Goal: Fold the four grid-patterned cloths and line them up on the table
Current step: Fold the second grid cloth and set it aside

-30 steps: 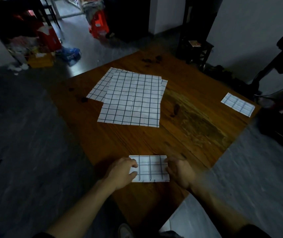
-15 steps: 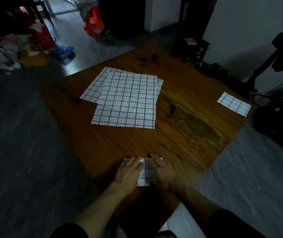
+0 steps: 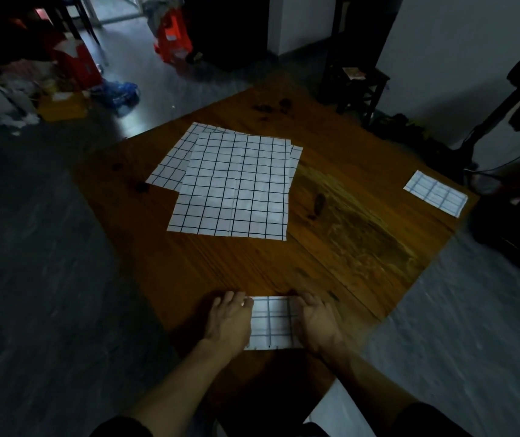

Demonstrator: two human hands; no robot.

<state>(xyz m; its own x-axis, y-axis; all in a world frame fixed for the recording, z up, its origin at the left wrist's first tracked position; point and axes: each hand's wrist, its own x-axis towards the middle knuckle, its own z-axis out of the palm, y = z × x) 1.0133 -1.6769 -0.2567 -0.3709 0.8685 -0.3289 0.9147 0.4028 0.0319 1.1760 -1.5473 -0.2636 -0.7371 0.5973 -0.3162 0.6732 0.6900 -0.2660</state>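
Note:
A small folded grid cloth (image 3: 272,323) lies at the near edge of the wooden table (image 3: 362,247). My left hand (image 3: 230,320) lies flat on its left end and my right hand (image 3: 317,323) lies flat on its right end, fingers straight, pressing it down. Two unfolded grid cloths sit mid-table, the top one (image 3: 236,187) overlapping the lower one (image 3: 173,162), which sticks out to the left. Another folded grid cloth (image 3: 436,193) rests at the table's far right edge.
Dark stains mark the table's far end (image 3: 271,105). A dark wooden stool (image 3: 359,86) stands beyond the table. Clutter and a red box (image 3: 72,64) lie on the floor at the back left, an orange object (image 3: 173,36) further back. A dark stand (image 3: 504,105) rises at right.
My hands slid apart from the middle of the folded cloth towards its two ends, showing more of its centre. Before that they had come together over it.

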